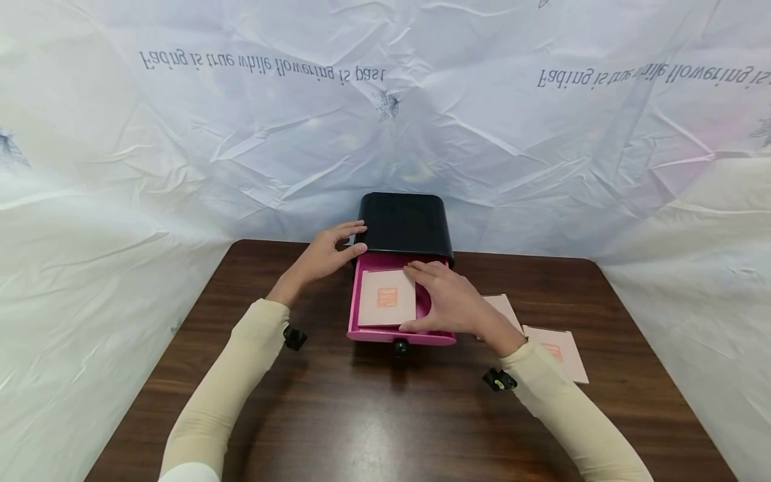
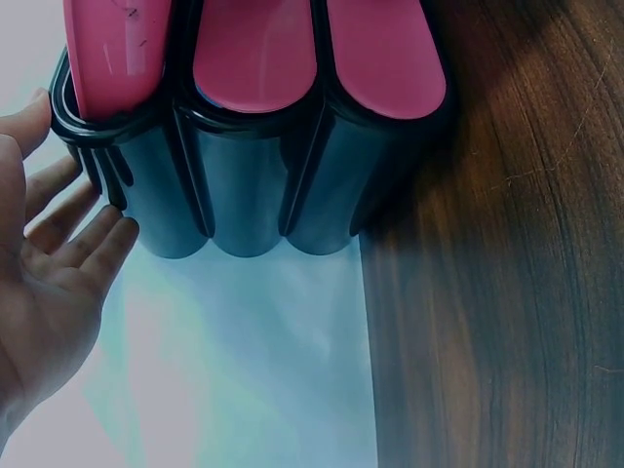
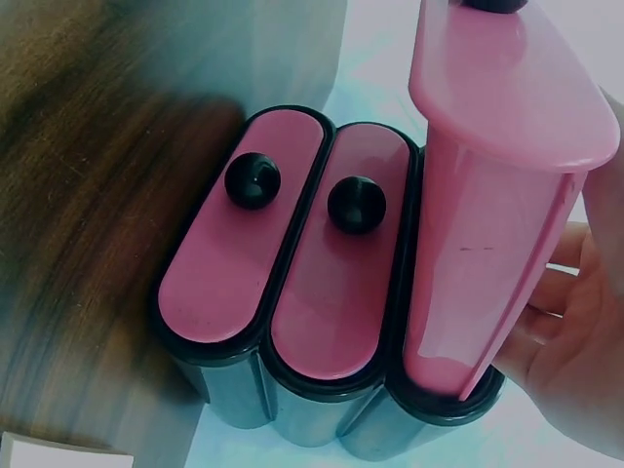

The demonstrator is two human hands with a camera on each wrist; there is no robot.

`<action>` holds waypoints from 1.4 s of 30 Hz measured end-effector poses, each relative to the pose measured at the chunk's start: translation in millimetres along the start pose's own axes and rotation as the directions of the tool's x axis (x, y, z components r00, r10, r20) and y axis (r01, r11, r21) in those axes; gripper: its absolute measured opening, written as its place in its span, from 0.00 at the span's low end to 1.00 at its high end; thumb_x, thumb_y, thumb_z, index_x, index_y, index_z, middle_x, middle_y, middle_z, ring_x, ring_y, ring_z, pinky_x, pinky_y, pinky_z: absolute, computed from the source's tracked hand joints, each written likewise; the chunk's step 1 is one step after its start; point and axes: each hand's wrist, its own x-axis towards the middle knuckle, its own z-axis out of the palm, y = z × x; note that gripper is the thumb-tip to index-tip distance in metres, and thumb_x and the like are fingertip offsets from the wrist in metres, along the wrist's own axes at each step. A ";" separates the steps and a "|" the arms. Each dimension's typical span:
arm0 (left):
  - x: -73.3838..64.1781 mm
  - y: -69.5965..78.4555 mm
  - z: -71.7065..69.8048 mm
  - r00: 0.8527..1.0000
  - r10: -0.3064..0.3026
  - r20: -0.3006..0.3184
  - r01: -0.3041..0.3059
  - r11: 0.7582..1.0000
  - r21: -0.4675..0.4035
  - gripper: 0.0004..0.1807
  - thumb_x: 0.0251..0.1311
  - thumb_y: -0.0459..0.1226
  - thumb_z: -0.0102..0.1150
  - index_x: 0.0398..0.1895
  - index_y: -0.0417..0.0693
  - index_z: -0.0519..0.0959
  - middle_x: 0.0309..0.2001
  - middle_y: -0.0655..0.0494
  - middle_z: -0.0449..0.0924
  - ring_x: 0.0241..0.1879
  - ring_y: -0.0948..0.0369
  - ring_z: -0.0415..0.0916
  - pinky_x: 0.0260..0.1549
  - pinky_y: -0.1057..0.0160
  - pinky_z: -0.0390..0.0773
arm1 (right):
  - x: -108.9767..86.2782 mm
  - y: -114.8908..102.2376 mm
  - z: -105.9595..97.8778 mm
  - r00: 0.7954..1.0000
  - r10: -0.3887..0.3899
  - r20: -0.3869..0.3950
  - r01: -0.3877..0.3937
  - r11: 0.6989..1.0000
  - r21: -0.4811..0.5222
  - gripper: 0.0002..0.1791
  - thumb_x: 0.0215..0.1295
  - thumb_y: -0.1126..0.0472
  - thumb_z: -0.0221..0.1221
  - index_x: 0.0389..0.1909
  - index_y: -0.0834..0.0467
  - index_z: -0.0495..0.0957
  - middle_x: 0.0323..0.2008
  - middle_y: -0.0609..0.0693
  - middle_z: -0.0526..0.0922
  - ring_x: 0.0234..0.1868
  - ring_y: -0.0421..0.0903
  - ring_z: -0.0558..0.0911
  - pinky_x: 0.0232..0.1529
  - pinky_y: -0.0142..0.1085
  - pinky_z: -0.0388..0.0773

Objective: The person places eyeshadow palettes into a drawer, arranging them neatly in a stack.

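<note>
The case (image 1: 387, 298) lies at the centre of the head view, within the outline of the pink drawer (image 1: 364, 333), toward its left side, label up. Its outline is close to square, so it gives no clear long axis; the drawer stands out from the black cabinet (image 1: 402, 221) toward the bottom of the frame, its knob (image 1: 401, 347) lowest.

The relation that counts, I judge, is case to right hand (image 1: 450, 299): the case lies directly left of that palm, its right edge between the fingers at the upper corner and the thumb at the lower one. This grip is spread about as wide as the case's side and curved around it; how firmly it presses, and whether the case rests fully on the drawer floor, I cannot tell.

The left hand (image 1: 328, 251) is farther off, to the upper left of the case. Its grip is loosely spread, fingers extended along the cabinet's left side, and has hold of nothing.

A second case (image 1: 503, 308) and a third case (image 1: 559, 351) lie on the surface (image 1: 337, 408), right of centre, near the right forearm. In the right wrist view, the middle drawer (image 3: 336, 273) and bottom drawer (image 3: 237, 239) sit flush in the cabinet.
</note>
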 end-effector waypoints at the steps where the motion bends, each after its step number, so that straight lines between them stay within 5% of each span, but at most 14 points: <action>1: 0.2 -0.2 0.1 1.000 0.002 0.000 -0.002 1.000 0.002 0.31 0.72 0.52 0.60 0.72 0.48 0.73 0.75 0.53 0.66 0.72 0.52 0.66 0.68 0.48 0.70 | -0.2 -0.6 0.1 1.000 0.001 -0.003 -0.001 1.000 -0.009 0.61 0.44 0.25 0.71 0.75 0.56 0.68 0.73 0.56 0.69 0.70 0.55 0.70 0.63 0.57 0.76; 14: 0.0 -0.2 2.5 1.000 0.002 0.001 -0.002 1.000 -0.022 0.31 0.72 0.51 0.59 0.73 0.47 0.73 0.75 0.53 0.66 0.73 0.51 0.65 0.67 0.43 0.70 | -1.3 -1.8 2.1 1.000 0.013 0.022 -0.012 0.998 -0.063 0.60 0.43 0.26 0.72 0.74 0.56 0.69 0.74 0.56 0.69 0.72 0.54 0.69 0.62 0.55 0.77; 24: -0.6 -0.8 1.7 1.000 -0.001 0.004 0.001 0.999 -0.038 0.31 0.72 0.51 0.60 0.73 0.48 0.72 0.76 0.55 0.65 0.74 0.54 0.63 0.68 0.47 0.70 | -12.4 8.5 -20.6 0.987 -0.062 -0.148 0.076 0.993 0.090 0.48 0.52 0.33 0.73 0.69 0.55 0.75 0.70 0.53 0.74 0.70 0.53 0.73 0.65 0.54 0.75; 36: -2.5 -3.6 0.6 1.000 0.008 -0.009 -0.009 0.998 -0.058 0.31 0.72 0.53 0.59 0.73 0.49 0.73 0.76 0.55 0.65 0.74 0.54 0.62 0.68 0.46 0.70 | -54.3 53.2 -41.5 0.951 -0.033 -0.306 0.095 0.977 0.190 0.41 0.51 0.46 0.78 0.67 0.52 0.78 0.66 0.50 0.78 0.65 0.52 0.76 0.58 0.56 0.78; 42: -1.8 -2.9 2.4 1.000 0.014 -0.010 -0.014 0.998 -0.060 0.30 0.72 0.51 0.60 0.73 0.49 0.73 0.76 0.54 0.65 0.74 0.54 0.62 0.68 0.46 0.71 | -86.5 87.3 -40.4 0.945 0.058 -0.322 0.003 0.982 0.186 0.41 0.49 0.48 0.80 0.67 0.45 0.77 0.64 0.49 0.79 0.60 0.51 0.78 0.52 0.54 0.79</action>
